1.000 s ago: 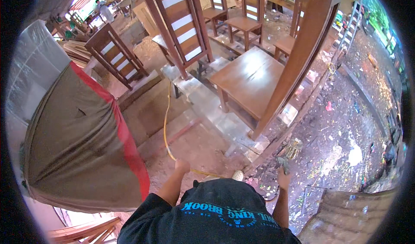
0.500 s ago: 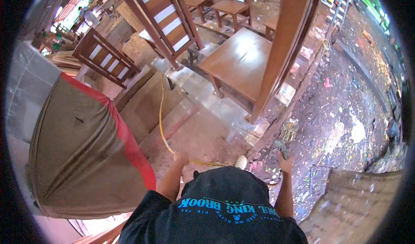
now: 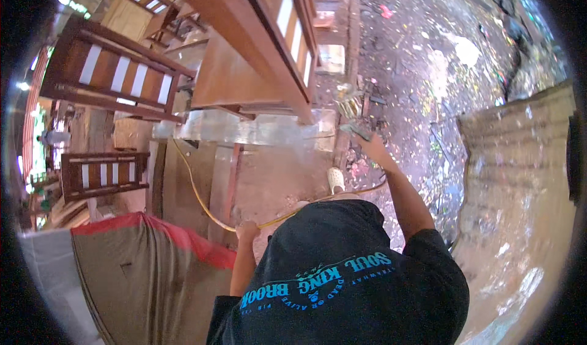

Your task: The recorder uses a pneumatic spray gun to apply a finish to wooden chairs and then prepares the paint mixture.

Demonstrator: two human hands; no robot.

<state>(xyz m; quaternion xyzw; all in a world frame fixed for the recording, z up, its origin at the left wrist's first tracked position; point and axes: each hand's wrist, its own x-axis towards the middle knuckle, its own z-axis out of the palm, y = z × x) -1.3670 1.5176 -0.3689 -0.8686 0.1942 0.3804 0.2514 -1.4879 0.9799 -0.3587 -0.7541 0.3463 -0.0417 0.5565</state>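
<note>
My right hand grips a grey spray gun with a cup in front of it. Left of the gun, a pale mist hangs around the foot of a brown wooden chair with white slats in its tall back. A thin yellow hose passes through my left hand, whose fingers are closed round it. From there it runs right past my body, and on the other side it curves away toward the boards under the chair. How my right fingers sit on the gun's trigger is too small to tell.
More slatted chairs stand at the left, including a smaller-looking one farther off. A brown cloth with a red border covers something at the lower left. Corrugated sheet lies at the right, beside littered ground.
The view has turned right, so the chairs and cloth shift left. My right hand has gone forward with the spray gun, nearer the chair's foot. My left hand still holds the hose.
</note>
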